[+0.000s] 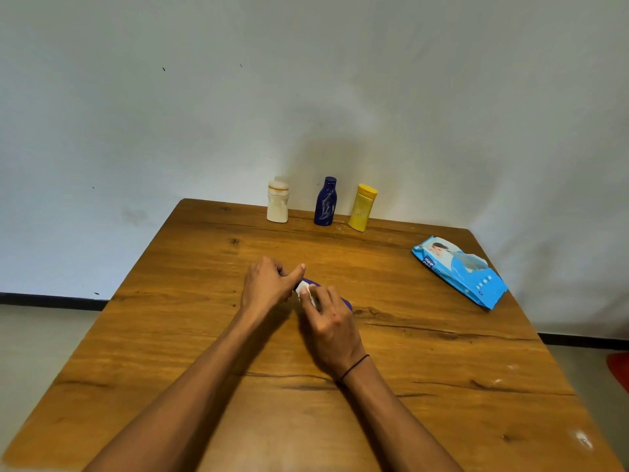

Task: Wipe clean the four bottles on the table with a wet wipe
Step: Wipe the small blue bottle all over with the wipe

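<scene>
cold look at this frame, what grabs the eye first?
The two hands at mid-table: the left hand grips a purple bottle lying on its side while the right hand presses a white wet wipe onto it. Next, three upright bottles along the far edge by the wall: cream plastic bottle, dark blue bottle, yellow bottle. A bright blue wipes pack lies at the right.

Your purple bottle [344, 303] lies mid-desk, a white wet wipe [304, 290] against it. Cream bottle [277, 202], navy bottle [325, 202] and yellow bottle [362, 208] stand upright at the far edge.
</scene>
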A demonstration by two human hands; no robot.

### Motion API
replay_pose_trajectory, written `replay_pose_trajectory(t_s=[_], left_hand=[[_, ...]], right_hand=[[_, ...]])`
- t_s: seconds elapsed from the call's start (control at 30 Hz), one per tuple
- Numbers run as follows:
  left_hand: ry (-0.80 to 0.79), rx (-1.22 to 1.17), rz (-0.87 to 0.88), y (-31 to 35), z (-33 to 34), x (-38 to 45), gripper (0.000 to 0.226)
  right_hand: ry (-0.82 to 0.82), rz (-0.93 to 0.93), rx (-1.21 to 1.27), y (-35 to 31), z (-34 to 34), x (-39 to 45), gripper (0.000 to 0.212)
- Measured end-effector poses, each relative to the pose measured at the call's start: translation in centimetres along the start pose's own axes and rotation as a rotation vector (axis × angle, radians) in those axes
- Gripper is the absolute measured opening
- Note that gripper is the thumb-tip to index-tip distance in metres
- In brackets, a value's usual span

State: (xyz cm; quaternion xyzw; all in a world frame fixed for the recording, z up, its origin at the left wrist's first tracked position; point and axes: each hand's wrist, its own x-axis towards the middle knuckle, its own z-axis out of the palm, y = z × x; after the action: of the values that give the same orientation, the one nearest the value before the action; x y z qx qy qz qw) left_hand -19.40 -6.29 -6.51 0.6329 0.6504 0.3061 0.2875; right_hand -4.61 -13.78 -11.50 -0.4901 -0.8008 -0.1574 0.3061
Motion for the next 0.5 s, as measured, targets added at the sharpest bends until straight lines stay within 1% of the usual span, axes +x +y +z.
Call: replay_pose_trajectory(t_s=[0.07,0.1,0.23,0.37,0.43,0.5], left_hand=[[-0.004,-0.002,-0.045,-0.4,0.2,0.2,0.046],[-0.006,-0.005,-0.073,-0.6,0.3,0.4,0.044],[-0.053,0.014,-0.139,-1.6,-0.1,0.7,0.034],[-0.021,0.049,-0.134,-2.0,-0.1,0.8,0.033],[-0.028,0.064,-0.128,-2.1,0.0,0.7,0.034],[-0.038,0.087,-0.117,-2.2,0.0,0.8,0.036]], right_hand=[[-0.009,-0.045,-0.049,0.6,0.0,-0.7,0.027],[-0.022,-0.03,-0.051,0.9,-0.1,-1.0,0.028],[-0.093,0.148,0.029,2.2,-0.4,-2.1,0.032],[-0.131,0.292,0.047,2.8,-1.0,-2.4,0.032],[-0.138,0.324,0.06,2.7,-1.2,-2.2,0.03],[-0.149,0.314,0.07,2.5,-1.4,-1.9,0.031]])
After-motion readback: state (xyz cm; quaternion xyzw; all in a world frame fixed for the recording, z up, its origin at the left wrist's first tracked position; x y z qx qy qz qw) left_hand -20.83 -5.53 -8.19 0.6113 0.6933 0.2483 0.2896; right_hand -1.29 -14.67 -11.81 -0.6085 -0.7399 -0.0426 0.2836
